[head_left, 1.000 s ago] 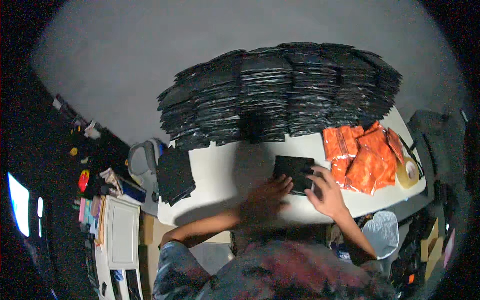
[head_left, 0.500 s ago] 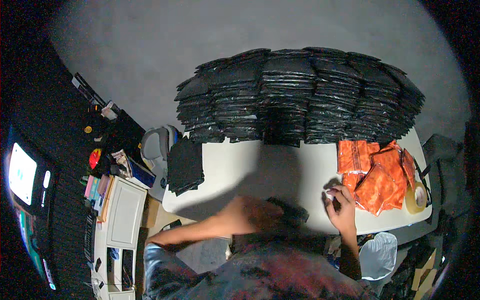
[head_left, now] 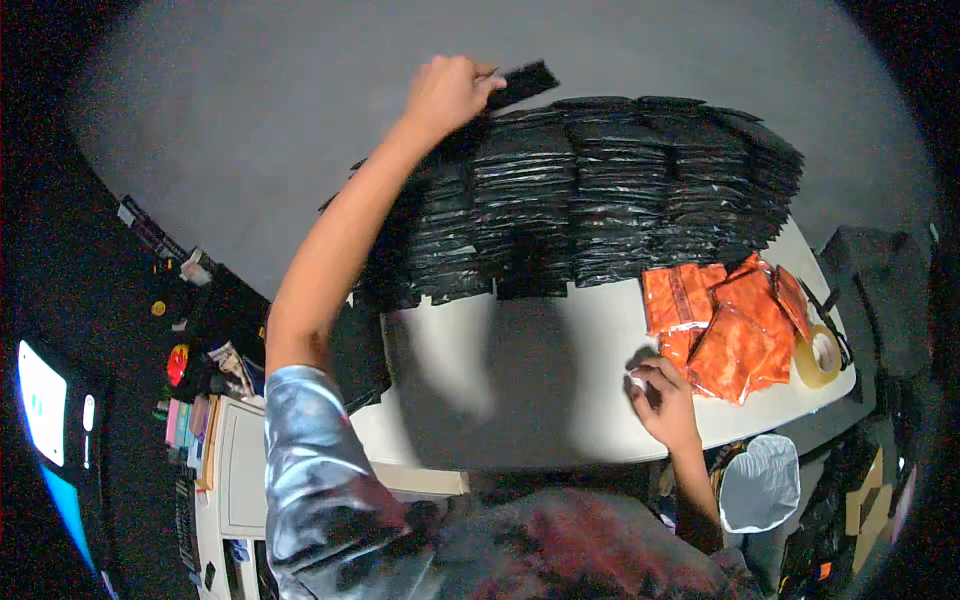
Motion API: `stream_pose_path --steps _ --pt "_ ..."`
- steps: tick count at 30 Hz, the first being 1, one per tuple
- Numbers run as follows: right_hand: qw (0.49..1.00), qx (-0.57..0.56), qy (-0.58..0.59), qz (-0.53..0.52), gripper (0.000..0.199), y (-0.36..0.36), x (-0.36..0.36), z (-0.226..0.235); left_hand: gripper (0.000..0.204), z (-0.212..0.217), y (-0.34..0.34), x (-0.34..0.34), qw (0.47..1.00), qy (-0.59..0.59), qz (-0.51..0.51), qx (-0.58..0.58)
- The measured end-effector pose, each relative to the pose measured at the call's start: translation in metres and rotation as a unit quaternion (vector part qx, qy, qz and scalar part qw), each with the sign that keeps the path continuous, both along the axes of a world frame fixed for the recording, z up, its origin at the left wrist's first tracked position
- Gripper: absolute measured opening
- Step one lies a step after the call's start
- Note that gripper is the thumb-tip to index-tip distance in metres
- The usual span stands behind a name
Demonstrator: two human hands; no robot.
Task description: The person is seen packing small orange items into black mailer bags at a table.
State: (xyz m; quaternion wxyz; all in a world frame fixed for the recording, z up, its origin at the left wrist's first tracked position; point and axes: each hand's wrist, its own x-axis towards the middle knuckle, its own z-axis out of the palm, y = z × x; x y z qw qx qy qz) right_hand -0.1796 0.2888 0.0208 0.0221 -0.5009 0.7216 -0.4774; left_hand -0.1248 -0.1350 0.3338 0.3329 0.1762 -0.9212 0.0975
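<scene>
L hand (head_left: 450,95) is up at the far side of the table, fingers & thumb clamped on 1 blk pkt (head_left: 528,84): flat, thin, oblong, dull dark surface, a bit blurred. Pkt is over the top L part of the blk stacks (head_left: 620,190), near their upper edge; can't tell if it touches them. Stacks = thin flat pouches, glossy plastic-like edges w/ crinkled highlights, soft & slightly uneven, approx. 5 columns visible side by side, layers too many to count, some hidden behind the L arm. R hand (head_left: 668,402) is low, by the near edge of the white table (head_left: 612,325), fingers curled, thumb near index; a small whitish bit shows at the tips, too small to ID, so can't tell if the grip is closed on it. Just beyond/right of that hand: orange pkts (head_left: 740,350), shiny clear wrap over mottled orange stuff, squarish, overlapping, at least 5. Next to them, 1 tape roll (head_left: 820,357), ring-shaped, yellowish, smooth. Far L of table: 1 dark pile (head_left: 360,350), matte, flat, part-hidden by the arm, item qty unclear. Below the R table edge: 1 bin (head_left: 762,485) w/ a pale, wrinkled lining. Tabletop smooth, rounded corner at R, crossed by dark shadows.
</scene>
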Motion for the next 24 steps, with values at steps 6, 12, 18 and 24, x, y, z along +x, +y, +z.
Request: stream_pose_path --steps 6,12,18,24 --pt "0.999 0.001 -0.034 -0.004 0.024 -0.005 0.005 0.000 0.039 -0.073 -0.084 -0.072 0.985 -0.127 -0.109 0.045" --pt "1.000 -0.013 -0.011 -0.008 0.025 0.001 0.001 -0.005 0.037 -0.059 -0.060 -0.095 0.968 -0.234 0.002 0.094" --pt "1.000 -0.006 -0.018 0.008 0.026 -0.004 0.002 0.000 0.041 -0.055 -0.064 -0.072 0.965 -0.218 -0.089 0.111" --pt "0.989 -0.072 0.104 -0.073 0.018 0.002 -0.011 -0.006 0.040 -0.052 0.010 -0.025 0.978 -0.004 -0.188 0.090"
